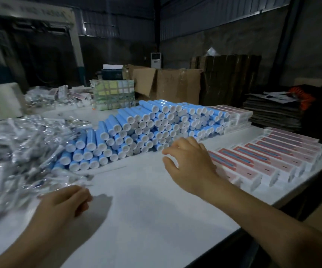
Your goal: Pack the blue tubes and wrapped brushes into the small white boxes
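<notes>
Plainly, stage: neither hand holds anything, so a fresh tube-and-brush pick looks about to begin.
Right hand (190, 161): reaches out over the table, fingers loosely spread and bent, empty, near the front row of the blue tubes (156, 124) and just beside the small white boxes (268, 157).
Left hand (63, 206): hovers low at the edge of the wrapped brushes (20, 151), fingers curled inward; nothing shows in its grasp, though blur at the fingertips may hide a wrapper corner.
Tube stack: the tubes lie on their sides in a sloped pile, white caps facing the person, on the white table (146, 209).
Risk, tubes: pulling one from a low row would probably loosen its neighbours and send several rolling toward the table edge; a tube off the top is safer.
Risk, brushes: the shiny wrappers lie tangled and overlapping, so a pinch could lift two at once or drag loose ones off the heap.
Risk, boxes: the boxes sit side by side in a tight row close to the right table edge; the right forearm passes above them, and a careless sweep could push some off.
Risk, light: the room is dim, so a missed grip is likely.
</notes>
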Available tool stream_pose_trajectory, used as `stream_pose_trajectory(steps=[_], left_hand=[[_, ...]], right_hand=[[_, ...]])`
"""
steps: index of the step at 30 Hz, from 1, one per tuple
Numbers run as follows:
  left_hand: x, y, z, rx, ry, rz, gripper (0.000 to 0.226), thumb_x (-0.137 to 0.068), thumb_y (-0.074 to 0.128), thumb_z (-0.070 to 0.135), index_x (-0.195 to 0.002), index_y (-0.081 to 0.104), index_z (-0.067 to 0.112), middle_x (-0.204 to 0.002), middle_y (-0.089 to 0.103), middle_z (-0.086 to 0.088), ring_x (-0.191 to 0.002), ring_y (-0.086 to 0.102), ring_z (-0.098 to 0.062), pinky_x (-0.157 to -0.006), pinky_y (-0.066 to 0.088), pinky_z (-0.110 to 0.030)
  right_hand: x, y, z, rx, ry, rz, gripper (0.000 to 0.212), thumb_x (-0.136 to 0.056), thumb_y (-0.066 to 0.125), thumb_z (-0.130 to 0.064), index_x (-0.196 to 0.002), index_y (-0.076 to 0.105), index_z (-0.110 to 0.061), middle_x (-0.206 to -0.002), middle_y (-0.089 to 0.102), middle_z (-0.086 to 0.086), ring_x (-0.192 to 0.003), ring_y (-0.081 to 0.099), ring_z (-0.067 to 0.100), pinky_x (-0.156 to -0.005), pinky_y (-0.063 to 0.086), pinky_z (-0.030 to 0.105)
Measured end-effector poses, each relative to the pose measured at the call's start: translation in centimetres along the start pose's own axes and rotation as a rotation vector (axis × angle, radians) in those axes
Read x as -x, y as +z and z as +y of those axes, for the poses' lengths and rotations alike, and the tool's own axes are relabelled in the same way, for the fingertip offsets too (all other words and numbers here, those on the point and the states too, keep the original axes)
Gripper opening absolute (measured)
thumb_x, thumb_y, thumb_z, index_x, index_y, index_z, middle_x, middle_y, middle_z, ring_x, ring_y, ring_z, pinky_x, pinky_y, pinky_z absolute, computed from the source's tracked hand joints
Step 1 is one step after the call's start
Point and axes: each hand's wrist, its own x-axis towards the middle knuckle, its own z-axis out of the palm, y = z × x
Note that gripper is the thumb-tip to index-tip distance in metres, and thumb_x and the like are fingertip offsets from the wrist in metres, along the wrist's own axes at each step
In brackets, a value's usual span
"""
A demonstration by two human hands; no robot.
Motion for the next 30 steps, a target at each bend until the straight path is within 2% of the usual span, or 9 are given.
stream_pose_trajectory(steps=[3,7,10,13,19,21,24,28,30], left_hand=[[0.9,0.1,0.8,-0.036,0.045,0.038,0.03,-0.09,0.059,0.015,-0.062,0.068,0.01,-0.05,0.057,-0.004,-0.049,0.048,-0.012,-0.059,0.037,-0.029],[1.3,0.8,1.8,-0.068,0.045,0.058,0.038,-0.089,0.061,0.013,-0.052,0.058,0.011,-0.044,0.049,0.002,-0.042,0.041,-0.007,-0.048,0.032,-0.023],[1.6,0.9,2.4,-0.136,0.062,0.063,0.042,-0.085,0.061,0.014,-0.045,0.051,0.017,-0.045,0.047,0.005,-0.047,0.041,-0.008,-0.053,0.033,-0.027],[1.6,0.7,2.5,-0.119,0.027,0.062,0.043,-0.085,0.056,0.003,-0.045,0.052,0.018,-0.043,0.046,0.011,-0.045,0.042,-0.002,-0.05,0.036,-0.017],[2.2,0.6,3.1,-0.169,0.025,-0.019,0.044,-0.085,0.055,0.009,-0.045,0.06,0.029,-0.047,0.054,0.016,-0.049,0.051,0.005,-0.049,0.035,-0.005],[2.7,0.4,3.6,-0.185,0.025,-0.04,0.034,-0.084,0.057,0.013,-0.053,0.061,0.026,-0.051,0.056,0.014,-0.052,0.052,0.004,-0.053,0.038,-0.008],[3.1,-0.6,4.6,-0.316,0.061,-0.068,0.021,-0.087,0.058,0.021,-0.066,0.061,0.02,-0.063,0.056,0.006,-0.062,0.051,-0.006,-0.062,0.043,-0.024],[2.9,-4.6,8.0,-0.579,0.153,0.067,0.028,-0.092,0.056,0.028,-0.07,0.06,0.012,-0.069,0.059,-0.006,-0.066,0.055,-0.022,-0.066,0.047,-0.035],[3.4,-8.1,9.9,-0.73,0.166,0.171,0.026,-0.092,0.054,0.029,-0.073,0.061,0.011,-0.071,0.061,-0.006,-0.071,0.059,-0.026,-0.067,0.049,-0.036]], right_hand=[[-2.4,2.4,-4.2,-0.134,-0.107,-0.019,0.026,-0.091,0.049,-0.025,-0.088,0.07,-0.01,-0.089,0.062,0.005,-0.091,0.048,0.024,-0.079,0.039,0.037],[-3.9,6.0,-9.3,-0.252,-0.177,-0.161,0.028,-0.092,0.048,-0.02,-0.067,0.053,-0.01,-0.071,0.052,0.006,-0.076,0.046,0.022,-0.065,0.03,0.03],[-3.6,8.4,-11.3,-0.257,-0.186,-0.258,0.022,-0.092,0.047,-0.023,-0.072,0.057,-0.018,-0.078,0.054,0.002,-0.079,0.049,0.02,-0.063,0.033,0.03],[-3.0,9.8,-11.6,-0.209,-0.206,-0.39,0.015,-0.092,0.048,-0.028,-0.079,0.056,-0.025,-0.083,0.047,-0.006,-0.083,0.046,0.015,-0.066,0.035,0.028],[-2.9,9.9,-11.8,-0.138,-0.272,-0.392,0.009,-0.09,0.05,-0.029,-0.083,0.054,-0.026,-0.082,0.042,-0.009,-0.078,0.043,0.011,-0.064,0.032,0.024],[-2.8,9.8,-11.7,-0.123,-0.283,-0.399,0.01,-0.09,0.051,-0.029,-0.08,0.051,-0.028,-0.08,0.041,-0.01,-0.077,0.042,0.01,-0.062,0.032,0.023],[-2.6,9.6,-11.5,-0.132,-0.272,-0.426,0.029,-0.089,0.053,-0.023,-0.067,0.037,-0.033,-0.078,0.04,-0.01,-0.07,0.041,0.006,-0.055,0.026,0.018],[-2.7,10.1,-11.2,-0.163,-0.256,-0.387,0.016,-0.093,0.054,-0.022,-0.08,0.062,-0.024,-0.08,0.05,-0.006,-0.074,0.048,0.01,-0.063,0.042,0.028],[-2.8,10.6,-11.2,-0.165,-0.238,-0.394,0.017,-0.094,0.053,-0.022,-0.082,0.065,-0.024,-0.08,0.052,-0.007,-0.077,0.049,0.01,-0.067,0.045,0.032]])
